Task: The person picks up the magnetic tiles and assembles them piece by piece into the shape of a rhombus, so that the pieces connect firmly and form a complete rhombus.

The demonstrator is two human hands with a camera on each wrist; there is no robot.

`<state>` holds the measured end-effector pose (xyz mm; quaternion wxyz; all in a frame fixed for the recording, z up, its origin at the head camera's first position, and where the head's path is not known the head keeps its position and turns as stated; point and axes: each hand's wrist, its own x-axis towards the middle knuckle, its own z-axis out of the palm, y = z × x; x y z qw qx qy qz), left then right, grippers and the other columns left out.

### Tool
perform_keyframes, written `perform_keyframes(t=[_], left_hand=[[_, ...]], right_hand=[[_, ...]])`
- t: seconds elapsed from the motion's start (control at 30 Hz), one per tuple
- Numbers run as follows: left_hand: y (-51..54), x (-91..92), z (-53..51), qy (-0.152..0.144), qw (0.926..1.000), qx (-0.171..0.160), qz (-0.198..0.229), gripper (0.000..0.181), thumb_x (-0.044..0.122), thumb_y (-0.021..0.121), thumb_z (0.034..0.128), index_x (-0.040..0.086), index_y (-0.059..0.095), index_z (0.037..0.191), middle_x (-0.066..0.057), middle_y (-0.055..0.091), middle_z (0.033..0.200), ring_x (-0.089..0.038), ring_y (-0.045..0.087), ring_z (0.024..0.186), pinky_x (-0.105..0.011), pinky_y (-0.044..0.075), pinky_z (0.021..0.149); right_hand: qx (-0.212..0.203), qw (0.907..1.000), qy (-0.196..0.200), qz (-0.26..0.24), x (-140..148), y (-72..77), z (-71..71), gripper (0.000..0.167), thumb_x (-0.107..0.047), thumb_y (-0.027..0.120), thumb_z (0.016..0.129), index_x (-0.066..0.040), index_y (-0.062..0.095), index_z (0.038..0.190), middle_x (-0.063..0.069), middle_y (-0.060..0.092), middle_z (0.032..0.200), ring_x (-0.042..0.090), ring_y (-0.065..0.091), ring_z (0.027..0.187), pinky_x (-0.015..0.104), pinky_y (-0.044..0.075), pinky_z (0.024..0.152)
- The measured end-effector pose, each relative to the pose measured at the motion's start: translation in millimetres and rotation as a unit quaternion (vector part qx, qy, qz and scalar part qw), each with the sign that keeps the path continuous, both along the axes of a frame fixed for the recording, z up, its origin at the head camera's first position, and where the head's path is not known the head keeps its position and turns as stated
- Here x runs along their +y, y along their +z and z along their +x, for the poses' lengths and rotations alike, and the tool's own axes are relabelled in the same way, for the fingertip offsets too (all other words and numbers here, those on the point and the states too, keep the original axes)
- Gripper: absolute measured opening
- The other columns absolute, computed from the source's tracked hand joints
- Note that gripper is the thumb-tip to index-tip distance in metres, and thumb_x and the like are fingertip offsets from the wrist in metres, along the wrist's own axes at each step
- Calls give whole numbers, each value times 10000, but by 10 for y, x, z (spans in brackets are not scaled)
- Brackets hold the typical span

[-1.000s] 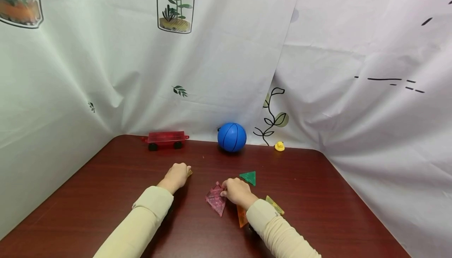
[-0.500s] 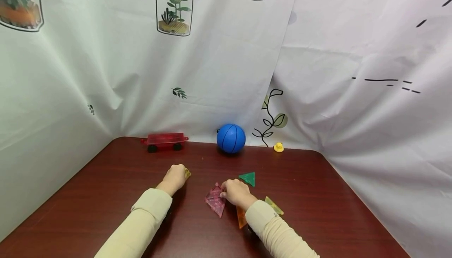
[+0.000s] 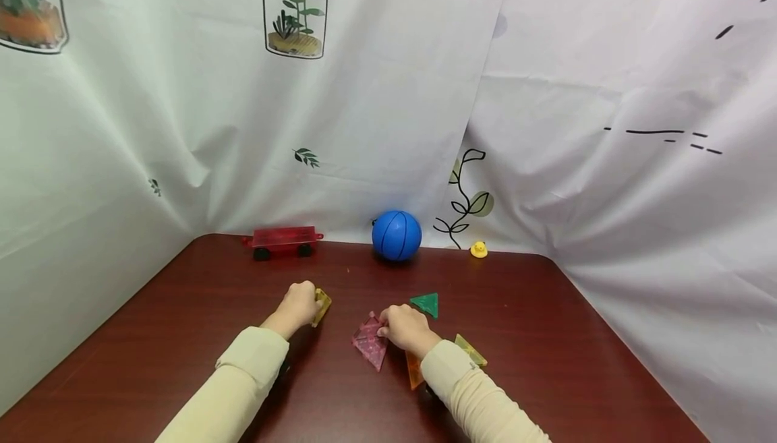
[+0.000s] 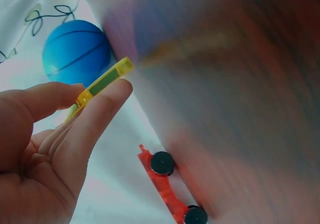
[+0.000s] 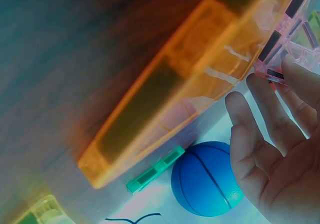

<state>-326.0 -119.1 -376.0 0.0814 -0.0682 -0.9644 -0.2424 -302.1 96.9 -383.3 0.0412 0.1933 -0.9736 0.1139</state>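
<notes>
Left hand point(image 3: 297, 306) pinching 1 yellow tile point(image 3: 324, 306), right hand point(image 3: 406, 328) curled, pinching pink tiles point(image 3: 369, 344), 1 green tile point(image 3: 427, 304) beyond right hand

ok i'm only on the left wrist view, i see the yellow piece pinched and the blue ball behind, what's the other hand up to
Observer: The right hand has its thumb and fingertips at the edge of the pink tiles.
Operator: ok and what's just past it
Observer: A green triangle lies beyond the right hand, a little to its right in the head view.
Operator: anything further right, nearer the body
Observer: Yes, a second yellow tile lies just to the right of the right sleeve.
</notes>
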Motion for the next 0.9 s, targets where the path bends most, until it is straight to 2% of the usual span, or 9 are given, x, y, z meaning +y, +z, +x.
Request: perform_keyframes(t=[0.37, 0.7, 0.9], left_hand=[[102, 131, 177, 123, 9968, -702, 365, 189, 76, 614, 799, -21, 533, 660, -94, 483, 566, -140, 514, 443, -237, 443, 404], [169, 260, 423, 120, 9971, -653, 376, 150, 52, 625, 772, -33, 534, 690, -105, 483, 589, -153, 522, 440, -239, 436, 385], [161, 349, 529, 151, 9966, -667, 450, 167, 61, 634, 761, -12, 527, 657, -103, 487, 566, -139, 518, 396, -227, 428, 371]], right_hand=[[-58, 10000, 68, 25, 4, -24, -48, 144, -247, 676, 750, -167, 685, 870, -42, 623, 791, 124, 537, 680, 291, 416, 524], [-93, 9999, 42, 18, 0, -16, -35, 148, -253, 678, 747, -175, 683, 873, -55, 601, 738, 116, 519, 645, 291, 407, 506], [-111, 9999, 19, 19, 3, -15, -36, 182, -259, 677, 748, -164, 681, 903, -38, 610, 771, 129, 525, 668, 297, 418, 523]])
